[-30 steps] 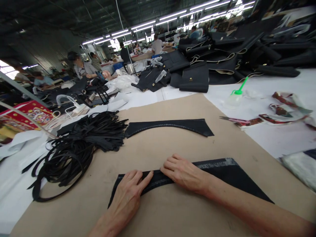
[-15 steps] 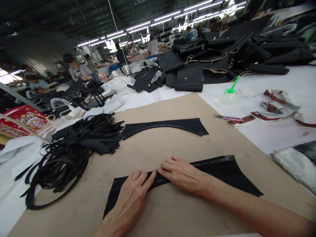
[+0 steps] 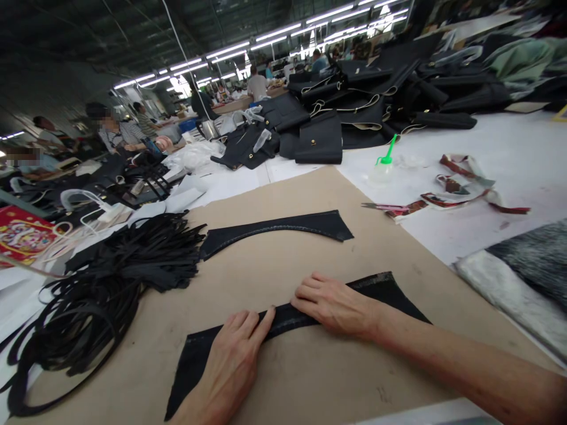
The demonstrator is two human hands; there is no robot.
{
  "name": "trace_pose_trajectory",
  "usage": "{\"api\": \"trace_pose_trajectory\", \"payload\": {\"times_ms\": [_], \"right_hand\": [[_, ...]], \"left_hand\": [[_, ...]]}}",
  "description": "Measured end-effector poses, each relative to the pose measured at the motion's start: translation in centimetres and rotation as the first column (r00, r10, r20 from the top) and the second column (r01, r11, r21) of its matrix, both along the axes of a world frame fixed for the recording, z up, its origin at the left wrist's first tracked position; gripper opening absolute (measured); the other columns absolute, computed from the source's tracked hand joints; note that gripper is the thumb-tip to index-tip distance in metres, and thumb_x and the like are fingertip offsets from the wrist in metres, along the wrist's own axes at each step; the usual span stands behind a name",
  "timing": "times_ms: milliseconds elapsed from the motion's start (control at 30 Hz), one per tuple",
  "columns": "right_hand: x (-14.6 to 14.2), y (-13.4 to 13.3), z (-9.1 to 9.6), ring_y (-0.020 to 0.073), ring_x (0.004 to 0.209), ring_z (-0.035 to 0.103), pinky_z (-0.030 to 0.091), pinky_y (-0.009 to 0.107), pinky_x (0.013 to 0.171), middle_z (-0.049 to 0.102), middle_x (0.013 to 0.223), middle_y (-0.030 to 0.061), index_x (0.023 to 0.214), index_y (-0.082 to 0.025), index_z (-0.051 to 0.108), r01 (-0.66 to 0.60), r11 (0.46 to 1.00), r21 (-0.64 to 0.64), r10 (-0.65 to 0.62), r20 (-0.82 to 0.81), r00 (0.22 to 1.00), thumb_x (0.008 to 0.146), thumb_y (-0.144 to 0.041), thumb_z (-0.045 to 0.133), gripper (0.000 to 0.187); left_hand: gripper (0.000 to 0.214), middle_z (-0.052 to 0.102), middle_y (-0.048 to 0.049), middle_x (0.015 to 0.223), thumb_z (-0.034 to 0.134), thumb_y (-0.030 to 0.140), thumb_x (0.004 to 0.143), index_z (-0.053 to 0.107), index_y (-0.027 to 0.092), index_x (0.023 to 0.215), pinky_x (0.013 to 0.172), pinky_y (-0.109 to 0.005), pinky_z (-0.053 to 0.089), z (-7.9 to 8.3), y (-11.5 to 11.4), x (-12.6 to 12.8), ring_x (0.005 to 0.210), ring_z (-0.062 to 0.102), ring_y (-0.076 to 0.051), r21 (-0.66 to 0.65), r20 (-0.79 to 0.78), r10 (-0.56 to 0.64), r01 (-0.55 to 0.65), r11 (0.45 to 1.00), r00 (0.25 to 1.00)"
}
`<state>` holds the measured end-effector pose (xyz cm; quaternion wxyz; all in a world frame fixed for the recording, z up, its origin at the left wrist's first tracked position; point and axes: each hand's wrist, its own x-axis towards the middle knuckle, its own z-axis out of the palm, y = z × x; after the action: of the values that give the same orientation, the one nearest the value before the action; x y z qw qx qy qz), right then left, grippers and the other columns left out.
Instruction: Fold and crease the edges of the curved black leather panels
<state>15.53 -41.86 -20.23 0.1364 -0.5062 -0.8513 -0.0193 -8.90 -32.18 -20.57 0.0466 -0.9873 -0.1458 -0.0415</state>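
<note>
We have one black panel (image 3: 286,317) on the brown-covered bench (image 3: 248,274), under our left hand (image 3: 237,354), thumb spread, and right hand (image 3: 334,304), fingers bunched, whether pinching we cannot tell; beyond, a curved black piece (image 3: 274,223); left, heaped strips (image 3: 146,248); right, green-spouted bottle (image 3: 381,170); behind, piled bags (image 3: 321,139).

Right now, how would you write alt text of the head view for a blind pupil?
The left hand and right hand rest on a black piece. A curved piece lies beyond, with black strips to the left.
</note>
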Motion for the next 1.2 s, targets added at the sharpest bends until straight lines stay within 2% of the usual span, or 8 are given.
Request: {"api": "trace_pose_trajectory", "payload": {"times_ms": [67,167,400,533,700,800,900,1200], "right_hand": [[0.0,-0.3,-0.3,0.0183,0.085,0.046,0.036,0.031,0.078,0.055,0.091,0.0052,0.095,-0.015,0.058,0.015,1.0,-0.015,-0.015,-0.018,1.0,0.097,-0.014,0.045,0.014],[0.0,-0.6,-0.5,0.0187,0.088,0.045,0.036,0.032,0.079,0.055,0.094,0.0058,0.103,-0.014,0.059,0.036,0.999,-0.025,-0.037,-0.038,0.999,0.097,-0.013,0.044,0.016],[0.0,-0.7,0.0,0.0182,0.085,0.044,0.036,0.032,0.075,0.054,0.092,0.004,0.1,-0.015,0.058,0.03,0.999,-0.025,-0.031,-0.012,0.999,0.097,-0.016,0.047,0.011],[-0.1,-0.5,0.3,0.0181,0.081,0.044,0.036,0.032,0.074,0.055,0.088,0.0032,0.097,-0.014,0.058,0.014,1.0,-0.012,-0.014,0.017,1.0,0.097,-0.016,0.048,0.01],[0.3,-0.8,0.3,0.0182,0.081,0.045,0.036,0.032,0.078,0.056,0.088,0.0042,0.099,-0.014,0.058,0.035,0.999,-0.002,-0.035,-0.014,0.999,0.097,-0.014,0.046,0.013],[1.3,-1.2,0.2,0.0183,0.083,0.046,0.036,0.032,0.079,0.057,0.088,0.005,0.102,-0.014,0.06,0.067,0.998,-0.022,-0.068,-0.059,0.996,0.096,-0.012,0.044,0.017],[2.4,-1.8,0.0,0.0183,0.084,0.047,0.037,0.031,0.08,0.058,0.089,0.0058,0.097,-0.014,0.061,0.085,0.995,-0.043,-0.088,-0.073,0.993,0.096,-0.012,0.042,0.019],[4.4,-3.5,-0.2,0.0176,0.088,0.049,0.036,0.032,0.084,0.06,0.095,0.0069,0.103,-0.014,0.062,0.104,0.994,-0.039,-0.107,-0.089,0.99,0.098,-0.013,0.041,0.021]], "left_hand": [[0.064,0.058,-0.0075,0.097,0.038,-0.004,0.08,0.04,0.021,0.139,0.078,-0.038,0.051,0.3,-0.2,0.4,0.086,0.054,-0.022,0.013,-0.039,0.016,-0.016,1.0,0.999],[0.061,0.058,-0.0076,0.095,0.04,-0.002,0.081,0.045,0.023,0.136,0.076,-0.038,0.052,0.5,-0.3,0.7,0.084,0.054,-0.022,0.034,-0.058,0.029,-0.027,0.999,0.998],[0.055,0.059,-0.0117,0.116,0.034,-0.005,0.076,0.055,0.013,0.123,0.091,-0.038,0.052,0.0,-0.8,2.1,0.103,0.056,-0.022,-0.045,0.113,-0.031,0.037,0.998,0.993],[0.053,0.061,-0.0119,0.112,0.032,-0.004,0.078,0.052,0.012,0.125,0.09,-0.036,0.053,-0.5,-1.6,3.6,0.102,0.057,-0.021,-0.072,0.242,-0.058,0.077,0.994,0.969],[0.051,0.061,-0.0101,0.096,0.035,-0.003,0.078,0.051,0.01,0.125,0.081,-0.035,0.056,-1.2,-2.3,4.4,0.088,0.057,-0.021,-0.069,0.287,-0.026,0.047,0.996,0.958],[0.052,0.06,-0.0105,0.097,0.035,-0.004,0.077,0.05,0.009,0.126,0.083,-0.036,0.055,-1.2,-2.5,4.4,0.09,0.055,-0.022,-0.055,0.271,-0.034,0.05,0.997,0.962],[0.055,0.058,-0.0096,0.098,0.036,-0.004,0.077,0.05,0.012,0.128,0.083,-0.035,0.054,-1.3,-2.6,4.3,0.091,0.054,-0.021,-0.067,0.231,-0.015,0.031,0.997,0.973],[0.058,0.055,-0.0077,0.098,0.039,-0.002,0.081,0.048,0.019,0.134,0.082,-0.034,0.053,-1.1,-2.8,4.9,0.091,0.051,-0.021,-0.02,0.159,-0.005,0.008,1.0,0.987]]}}
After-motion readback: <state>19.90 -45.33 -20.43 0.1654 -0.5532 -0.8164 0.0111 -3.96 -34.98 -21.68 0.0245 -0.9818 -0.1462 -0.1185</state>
